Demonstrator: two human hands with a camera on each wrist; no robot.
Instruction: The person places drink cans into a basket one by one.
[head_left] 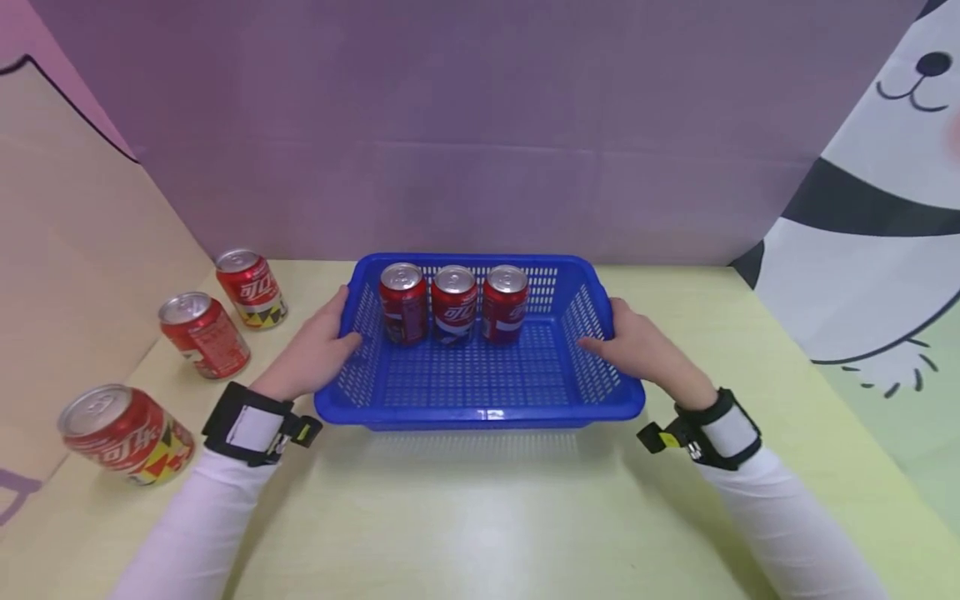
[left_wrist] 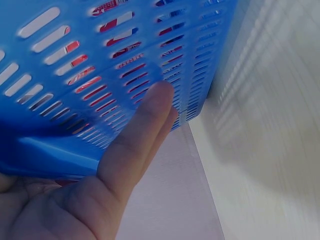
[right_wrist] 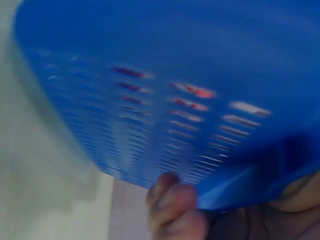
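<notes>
A blue plastic basket [head_left: 480, 414] with slotted walls stands in the middle of the head view. Three red soda cans [head_left: 453, 304] stand upright in a row along its back wall, toward the left. My left hand [head_left: 318, 346] grips the basket's left end, thumb over the rim and fingers along the outside. At the opposite end my right hand [head_left: 641, 346] holds the rim the same way. In the left wrist view, fingers [left_wrist: 137, 142] lie against the slotted outer wall. Curled fingertips [right_wrist: 175, 205] press near that wall in the right wrist view. Whether the basket touches the table cannot be told.
Three more red cans stand on the table left of the basket: a far one [head_left: 251, 289], a middle one [head_left: 204, 335] and a near one [head_left: 127, 435] beside my left forearm. A purple-grey wall [head_left: 480, 167] rises behind the pale table [head_left: 480, 517].
</notes>
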